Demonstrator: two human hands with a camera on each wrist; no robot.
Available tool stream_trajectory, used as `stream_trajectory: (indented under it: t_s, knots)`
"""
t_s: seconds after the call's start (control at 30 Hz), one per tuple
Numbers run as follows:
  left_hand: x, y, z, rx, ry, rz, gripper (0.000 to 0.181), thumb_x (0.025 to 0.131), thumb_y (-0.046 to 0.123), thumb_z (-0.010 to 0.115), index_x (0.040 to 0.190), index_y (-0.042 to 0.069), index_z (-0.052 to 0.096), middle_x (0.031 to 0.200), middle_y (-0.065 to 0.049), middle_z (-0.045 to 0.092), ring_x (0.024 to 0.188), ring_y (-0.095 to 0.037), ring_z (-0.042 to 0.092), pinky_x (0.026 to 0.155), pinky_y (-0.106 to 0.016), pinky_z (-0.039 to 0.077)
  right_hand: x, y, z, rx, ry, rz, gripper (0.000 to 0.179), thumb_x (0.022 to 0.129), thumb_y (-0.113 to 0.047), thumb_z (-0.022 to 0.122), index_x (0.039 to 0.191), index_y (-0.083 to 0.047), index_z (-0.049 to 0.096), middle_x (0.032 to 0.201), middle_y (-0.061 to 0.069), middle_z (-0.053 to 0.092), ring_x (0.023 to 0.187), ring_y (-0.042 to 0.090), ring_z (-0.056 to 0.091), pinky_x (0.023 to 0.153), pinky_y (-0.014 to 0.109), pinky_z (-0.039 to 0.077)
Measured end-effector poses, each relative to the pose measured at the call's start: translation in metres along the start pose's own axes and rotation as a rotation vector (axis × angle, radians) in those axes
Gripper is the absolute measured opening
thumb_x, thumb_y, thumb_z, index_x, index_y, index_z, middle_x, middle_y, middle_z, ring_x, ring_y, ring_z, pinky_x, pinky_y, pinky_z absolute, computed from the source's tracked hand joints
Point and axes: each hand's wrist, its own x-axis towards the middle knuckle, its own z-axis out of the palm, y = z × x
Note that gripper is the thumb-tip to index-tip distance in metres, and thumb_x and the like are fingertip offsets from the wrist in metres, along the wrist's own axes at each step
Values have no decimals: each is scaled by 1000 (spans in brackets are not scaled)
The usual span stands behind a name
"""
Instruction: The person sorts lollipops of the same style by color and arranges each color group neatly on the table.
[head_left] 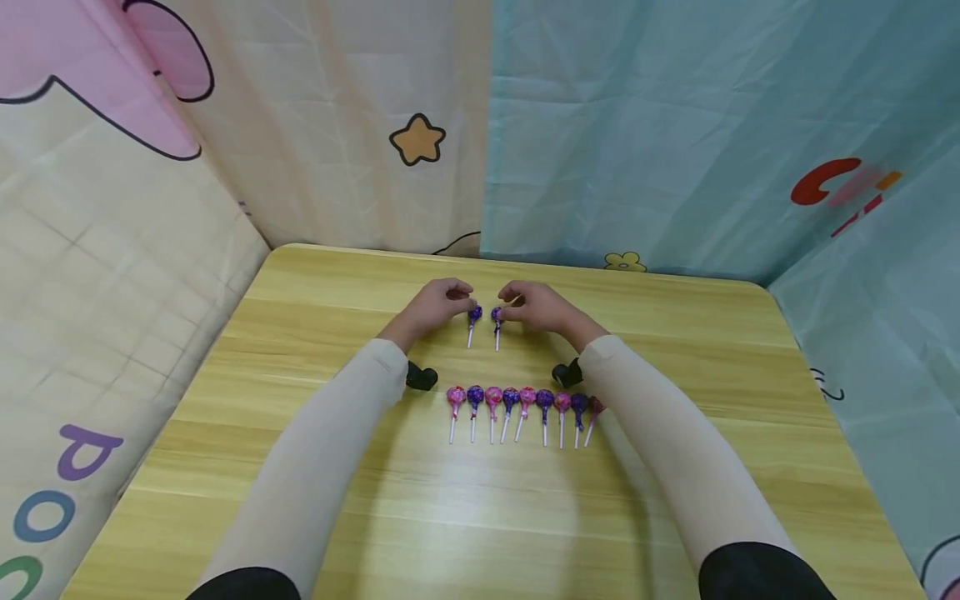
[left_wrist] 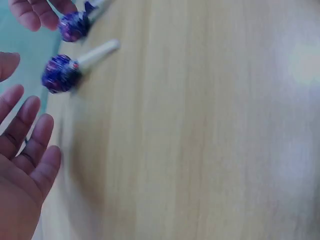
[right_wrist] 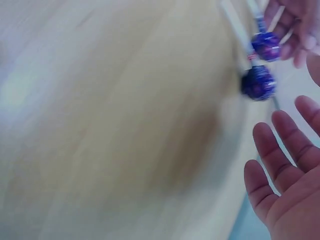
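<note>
Two purple-wrapped lollipops lie side by side toward the back of the table, white sticks pointing to the front. My left hand [head_left: 442, 304] is beside the left lollipop [head_left: 475, 313], thumb and fingers spread; in the left wrist view a gap shows between the fingers and that lollipop's head [left_wrist: 61, 74]. From the other side my right hand [head_left: 536, 304] reaches to the right lollipop [head_left: 497, 315], its thumb close to the wrapper. Loose, parted fingers [right_wrist: 270, 150] show in the right wrist view, below that lollipop's head [right_wrist: 258, 83].
Nearer the front, a row of several pink and purple lollipops [head_left: 527, 397] lies on the wooden table [head_left: 480, 517], the rightmost partly behind the right sleeve. Black wrist cameras [head_left: 422, 377] sit under both wrists. Printed curtains [head_left: 637, 125] hang behind the table and at its sides.
</note>
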Motion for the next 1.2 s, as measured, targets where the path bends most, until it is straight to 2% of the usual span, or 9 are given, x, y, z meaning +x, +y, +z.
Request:
stream_trajectory:
  t_s: [0.27, 0.43, 0.63, 0.77, 0.9, 1.07, 1.2]
  knots:
    - [-11, 5, -3, 22, 11, 28, 43, 96, 27, 66, 130, 1, 60, 121, -11, 63, 113, -26, 57, 97, -41, 46, -12, -10, -9, 24, 40, -54, 45, 97, -30, 65, 132, -3, 58, 133, 13, 58, 117, 27, 56, 98, 45, 47]
    - [-25, 10, -3, 52, 0, 54, 40, 96, 26, 66, 128, 3, 62, 123, -11, 62, 113, -27, 56, 96, -44, 47, -27, -11, -12, 50, 60, -80, 42, 97, -26, 65, 130, -2, 59, 133, 15, 58, 117, 27, 56, 99, 48, 45]
    - [-47, 11, -1, 71, 26, 106, 41, 94, 26, 68, 128, 4, 62, 127, -10, 60, 116, -28, 54, 97, -46, 46, -47, -8, -10, 58, 95, -116, 41, 97, -24, 66, 130, -1, 59, 132, 17, 58, 117, 28, 56, 102, 51, 43]
    - [-64, 13, 3, 79, 31, 134, 41, 94, 27, 68, 128, 4, 63, 127, -9, 60, 116, -27, 54, 101, -46, 43, -64, -5, -7, 64, 113, -114, 42, 96, -25, 67, 130, -2, 59, 131, 17, 59, 117, 28, 56, 102, 52, 42]
    - [-78, 17, 10, 108, 6, 171, 42, 94, 28, 69, 128, 4, 63, 127, -9, 61, 116, -27, 54, 103, -47, 42, -80, 0, -2, 75, 129, -118, 41, 95, -23, 68, 129, -1, 60, 129, 17, 60, 116, 29, 56, 101, 54, 42]
    - [-88, 23, 18, 139, -25, 218, 43, 95, 27, 68, 130, 3, 61, 129, -14, 61, 117, -29, 54, 103, -49, 42, -98, 6, 0, 103, 168, -102, 39, 95, -19, 69, 127, -1, 61, 125, 18, 62, 113, 28, 57, 99, 53, 43]
    - [-95, 26, 24, 149, -24, 225, 41, 95, 26, 69, 129, 3, 62, 128, -14, 61, 117, -29, 53, 102, -49, 43, -110, 13, 0, 119, 184, -89, 38, 95, -20, 68, 127, -1, 61, 124, 18, 62, 113, 28, 57, 98, 52, 44]
